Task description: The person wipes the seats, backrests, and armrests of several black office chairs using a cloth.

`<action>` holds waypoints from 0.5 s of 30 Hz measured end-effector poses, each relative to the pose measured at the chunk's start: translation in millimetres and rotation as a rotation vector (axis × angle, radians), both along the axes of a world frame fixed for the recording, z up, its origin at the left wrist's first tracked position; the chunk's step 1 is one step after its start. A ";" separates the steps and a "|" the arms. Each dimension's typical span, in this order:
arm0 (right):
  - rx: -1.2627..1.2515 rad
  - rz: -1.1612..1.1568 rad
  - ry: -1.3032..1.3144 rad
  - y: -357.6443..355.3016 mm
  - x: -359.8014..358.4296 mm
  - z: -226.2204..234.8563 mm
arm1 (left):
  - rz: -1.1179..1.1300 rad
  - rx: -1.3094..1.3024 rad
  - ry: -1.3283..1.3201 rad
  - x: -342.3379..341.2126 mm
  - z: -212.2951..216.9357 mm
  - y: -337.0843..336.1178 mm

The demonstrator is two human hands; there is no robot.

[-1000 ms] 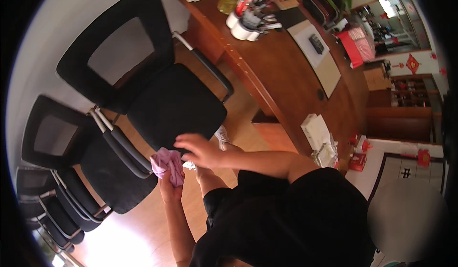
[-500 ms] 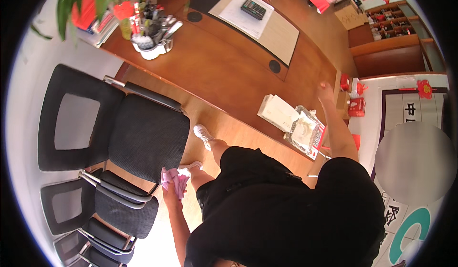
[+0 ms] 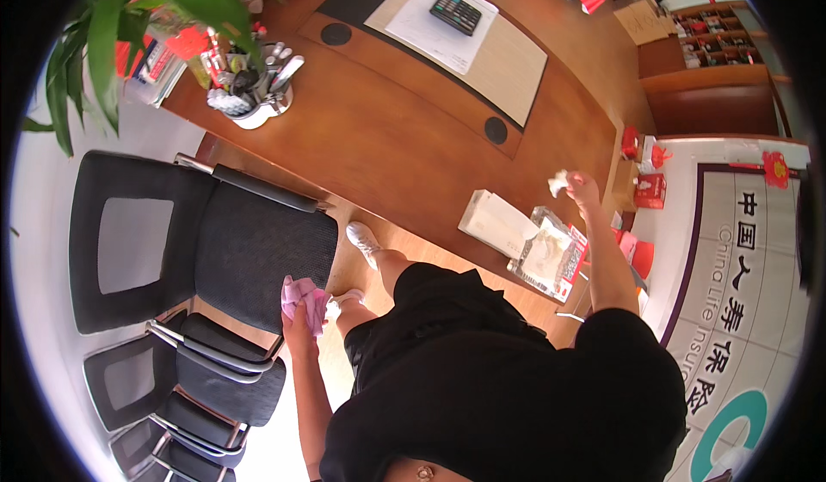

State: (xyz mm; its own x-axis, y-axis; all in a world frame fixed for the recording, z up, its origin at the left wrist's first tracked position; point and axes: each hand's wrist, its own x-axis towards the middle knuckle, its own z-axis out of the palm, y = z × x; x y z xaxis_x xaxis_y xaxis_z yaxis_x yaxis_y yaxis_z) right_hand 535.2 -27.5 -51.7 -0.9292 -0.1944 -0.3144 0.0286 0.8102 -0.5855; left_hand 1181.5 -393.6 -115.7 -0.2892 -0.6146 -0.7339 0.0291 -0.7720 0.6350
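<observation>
Pink cloth (image 3: 303,298) in left grip (image 3: 297,320)

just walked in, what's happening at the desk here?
A person in black stands between a wooden desk and a row of black mesh chairs. The left hand grips a pink cloth by the front edge of the nearest chair's seat. The right hand is stretched over the desk's end, pinching a small white wad, possibly tissue. Just below that arm, on the desk edge, sit a white box and an open clear packet.
</observation>
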 end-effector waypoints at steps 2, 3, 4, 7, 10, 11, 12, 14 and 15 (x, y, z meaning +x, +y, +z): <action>-0.568 0.010 -0.486 -101.2 47.6 30.0 | 0.039 -0.009 0.048 8.2 17.9 -7.0; -0.761 0.117 -0.685 -142.3 66.3 52.9 | 0.058 0.004 0.097 0.4 26.9 -8.9; -0.785 0.199 -0.758 -178.0 87.2 71.3 | -0.076 0.003 0.218 -6.9 36.1 -15.1; -0.818 0.515 -1.013 -280.1 159.0 101.6 | -0.082 -0.024 0.478 -35.5 60.4 -23.3; -0.751 0.757 -1.185 -355.1 232.5 106.7 | -0.117 0.038 0.583 -38.9 77.7 -28.3; -0.733 0.824 -1.237 -374.7 263.3 104.9 | -0.106 0.077 0.570 -31.6 76.9 -26.2; -0.684 0.857 -1.261 -388.8 291.7 94.2 | -0.092 0.075 0.606 -25.9 76.6 -25.0; -0.470 1.055 -1.021 -408.5 351.6 79.0 | 0.002 0.077 0.615 -14.7 85.7 -19.1; -0.455 1.168 -0.914 -410.8 383.8 70.3 | 0.066 0.088 0.620 -7.2 87.1 -14.8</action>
